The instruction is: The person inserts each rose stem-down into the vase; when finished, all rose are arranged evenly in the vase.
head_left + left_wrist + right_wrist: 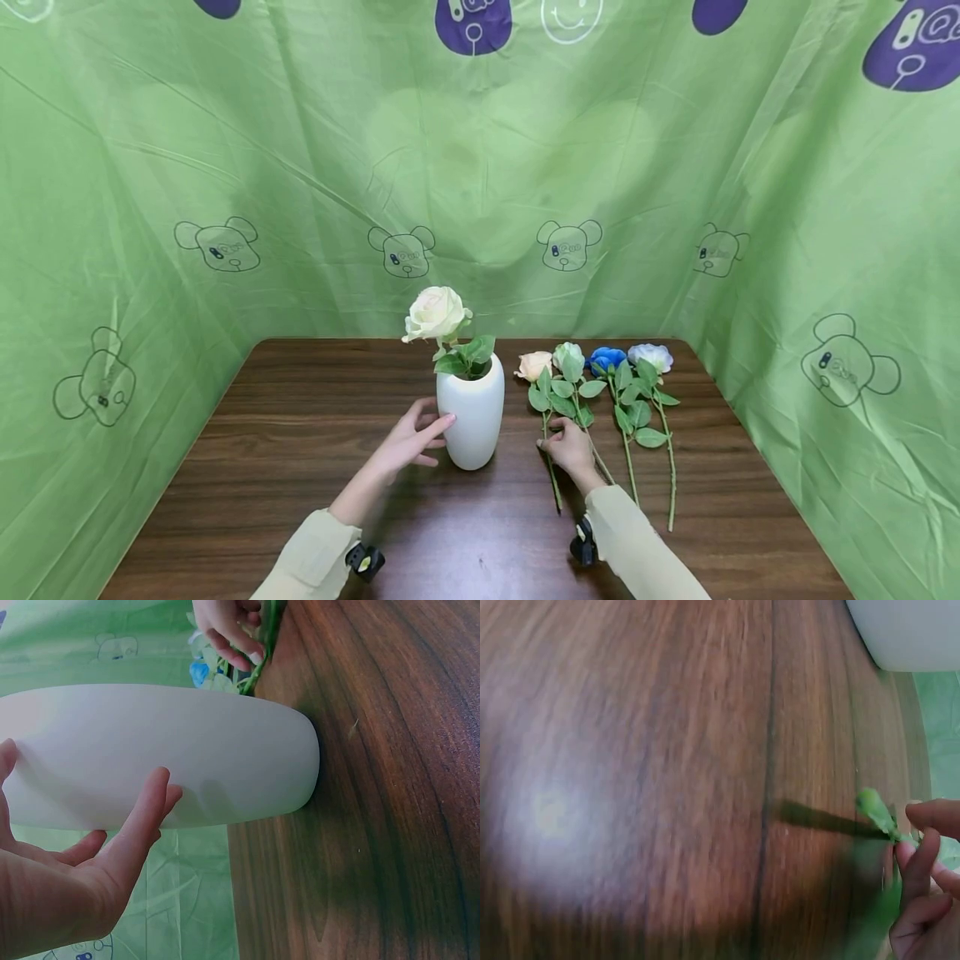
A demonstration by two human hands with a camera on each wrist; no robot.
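Observation:
A white vase (471,425) stands upright on the table with one cream-white rose (437,314) in it. My left hand (414,435) is at the vase's left side, its fingers extended and touching the wall, as the left wrist view (94,874) also shows. To the right of the vase, my right hand (570,450) pinches the green stem of a peach rose (535,367). In the right wrist view the stem end (874,806) sticks out from between thumb and fingers. The peach bloom lies out of that view.
Beside the peach rose lie a pale green rose (568,360), a blue rose (606,360) and a pale lilac flower (651,358), stems toward me. The dark wooden table (300,417) is enclosed by a green printed cloth (480,167) at the back and sides.

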